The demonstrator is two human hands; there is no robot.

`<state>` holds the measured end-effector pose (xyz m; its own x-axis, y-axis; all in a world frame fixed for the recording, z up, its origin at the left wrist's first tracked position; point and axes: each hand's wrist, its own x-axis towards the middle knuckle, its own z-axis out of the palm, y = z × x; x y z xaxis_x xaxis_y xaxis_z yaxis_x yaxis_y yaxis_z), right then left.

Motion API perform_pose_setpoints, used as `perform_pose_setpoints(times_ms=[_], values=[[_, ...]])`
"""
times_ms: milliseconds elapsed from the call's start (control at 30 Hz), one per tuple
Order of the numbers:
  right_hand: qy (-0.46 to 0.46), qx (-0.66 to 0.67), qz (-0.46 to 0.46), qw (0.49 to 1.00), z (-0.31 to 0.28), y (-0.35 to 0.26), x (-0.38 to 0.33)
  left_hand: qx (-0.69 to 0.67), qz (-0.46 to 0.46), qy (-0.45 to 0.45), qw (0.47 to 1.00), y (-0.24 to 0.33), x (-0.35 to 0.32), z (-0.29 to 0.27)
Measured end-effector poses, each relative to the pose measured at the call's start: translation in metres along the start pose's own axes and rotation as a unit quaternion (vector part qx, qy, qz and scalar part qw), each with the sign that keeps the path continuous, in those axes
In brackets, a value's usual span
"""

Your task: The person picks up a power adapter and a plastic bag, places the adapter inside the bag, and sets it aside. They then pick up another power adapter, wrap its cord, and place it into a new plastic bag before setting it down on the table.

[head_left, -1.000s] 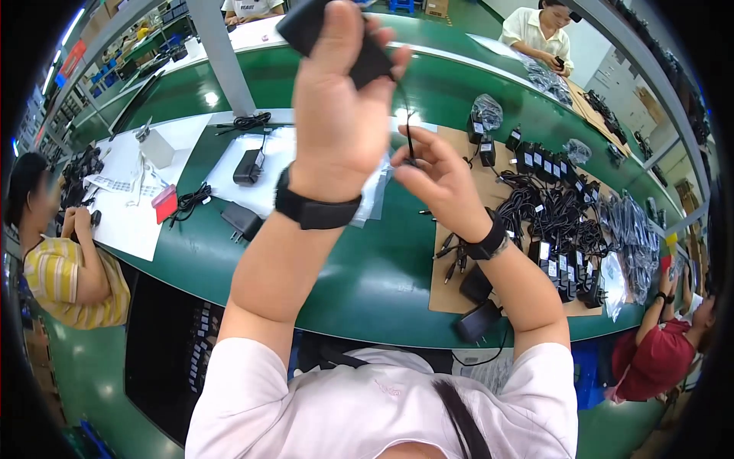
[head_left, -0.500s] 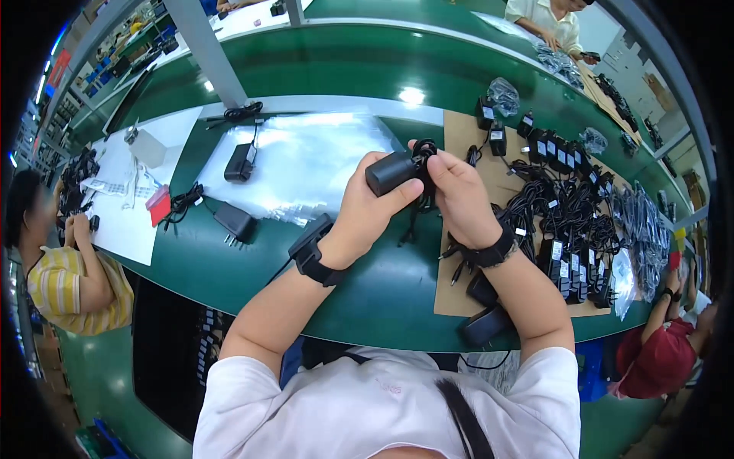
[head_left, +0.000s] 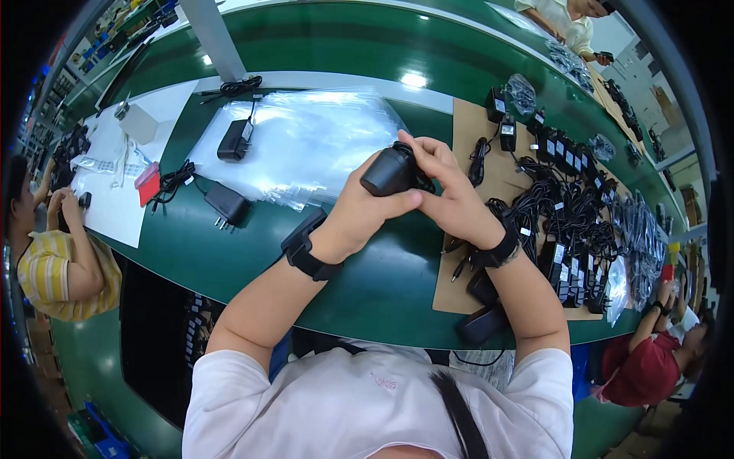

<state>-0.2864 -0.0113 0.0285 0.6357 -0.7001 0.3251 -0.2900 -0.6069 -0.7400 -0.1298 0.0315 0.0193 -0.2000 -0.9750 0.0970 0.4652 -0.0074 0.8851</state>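
Note:
My left hand is wrapped round a black power adapter, held above the green table. The thumb lies along the adapter's near side. Closed over the adapter's right end, my right hand presses the bundled black cable against it. Most of that bundle is hidden behind the fingers. Just beyond my hands lies a stack of clear plastic bags. One adapter rests on the bags, and another adapter with its prongs showing sits on the table to the left.
Right of my hands, a cardboard sheet carries many adapters and tangled cables. A red tag and a coiled cable lie at left. A metal post rises behind the bags. People work at left, right and far side.
My right hand has moved in against the adapter and closed over the cable bundle, which now shows less. The adapter has tilted more upright. The whole view has shifted slightly.

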Motion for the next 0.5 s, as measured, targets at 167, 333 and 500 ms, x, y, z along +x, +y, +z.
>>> perform_pose_setpoints(times_ms=[167,333,500], values=[[0.136,0.095,0.101,0.981,-0.004,-0.001,-0.002,-0.067,0.053,0.033,0.996,0.007,0.005,-0.014],[-0.09,0.341,0.354,0.866,-0.012,-0.016,-0.007,-0.005,0.18,0.075,0.981,0.018,0.008,-0.024],[0.066,0.583,0.316,0.746,0.002,-0.001,-0.007,-0.048,0.129,-0.041,0.99,0.001,-0.005,-0.006]])
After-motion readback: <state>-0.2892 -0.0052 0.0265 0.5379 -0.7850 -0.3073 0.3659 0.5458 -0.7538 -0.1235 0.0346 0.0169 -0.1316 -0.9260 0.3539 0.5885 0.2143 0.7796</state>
